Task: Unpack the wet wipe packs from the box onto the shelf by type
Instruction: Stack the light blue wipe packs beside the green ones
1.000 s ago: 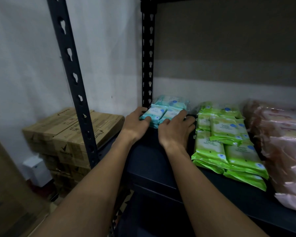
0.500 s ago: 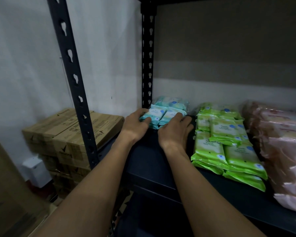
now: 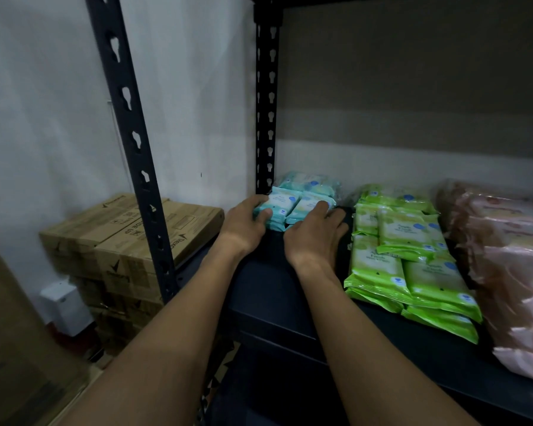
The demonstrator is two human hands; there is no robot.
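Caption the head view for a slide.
Both hands, left hand and right hand, set teal wipe packs beside green packs on the shelf.

The cardboard cartons left of the shelf post show "SIDE UP" and partly "Rexo"; pack print is blurred.
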